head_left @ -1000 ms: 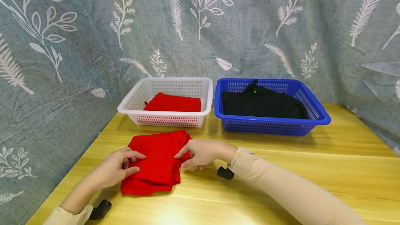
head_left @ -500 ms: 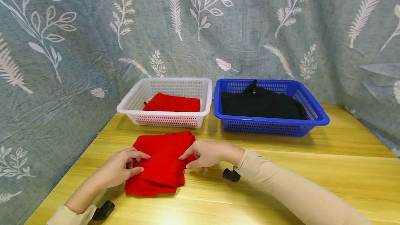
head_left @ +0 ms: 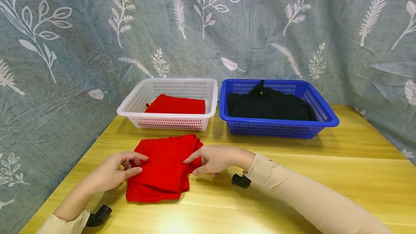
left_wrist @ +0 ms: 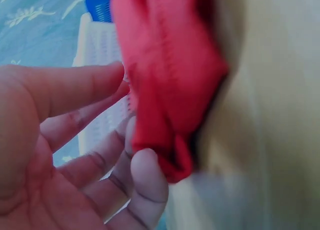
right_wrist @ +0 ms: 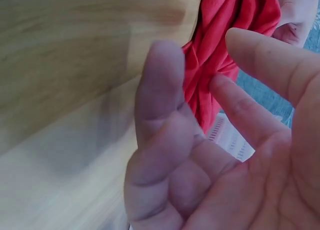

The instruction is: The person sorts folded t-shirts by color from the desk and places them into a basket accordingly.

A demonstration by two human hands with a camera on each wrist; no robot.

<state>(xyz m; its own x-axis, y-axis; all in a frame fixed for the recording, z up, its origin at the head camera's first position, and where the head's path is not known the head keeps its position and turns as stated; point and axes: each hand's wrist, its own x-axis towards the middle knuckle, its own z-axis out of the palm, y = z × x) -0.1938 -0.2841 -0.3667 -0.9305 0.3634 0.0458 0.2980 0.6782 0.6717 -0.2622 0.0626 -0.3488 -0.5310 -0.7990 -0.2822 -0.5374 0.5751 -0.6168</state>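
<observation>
A loosely folded red garment (head_left: 162, 169) lies on the wooden table in front of the white basket. At its left edge is my left hand (head_left: 112, 170), thumb and index finger apart, tips over the fabric. The left wrist view has its lower fingertips right at a folded corner of the red garment (left_wrist: 170, 75). My right hand (head_left: 216, 160) is at the right side, index finger extended to the wrinkled fabric. In the right wrist view the other fingers of the right hand (right_wrist: 215, 155) are loosely bent, with nothing between them.
Behind the garment stands a white plastic basket (head_left: 167, 122) with a folded red garment (head_left: 178, 104) inside. Right of it, a blue basket (head_left: 276, 129) holds black clothing (head_left: 269, 105). A patterned grey-blue curtain (head_left: 247, 21) hangs behind and along the left side.
The red garment slid slightly right with both hands during the first half second. Since then my left hand has drawn back a little to the left. The head view has shifted slightly.
</observation>
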